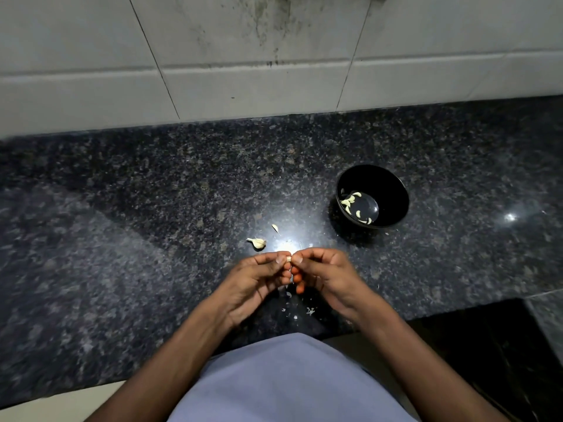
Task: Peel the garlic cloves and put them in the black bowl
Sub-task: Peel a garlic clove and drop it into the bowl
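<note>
Above the dark granite counter, my left hand [259,277] and my right hand [323,269] meet fingertip to fingertip, both pinching one small garlic clove [288,259]; only its pale tip shows between the thumbs. The black bowl [393,190] stands to the right and beyond my hands, with several peeled cloves [350,200] lying in its bottom. A piece of garlic bulb [257,242] lies on the counter just beyond my left hand, and a single loose clove [275,228] lies a little farther back.
Bits of garlic skin [310,310] are scattered on the granite counter [122,223] under my wrists. A tiled wall [243,71] rises behind the counter. The counter's front edge runs close to my body, with a step down at the lower right.
</note>
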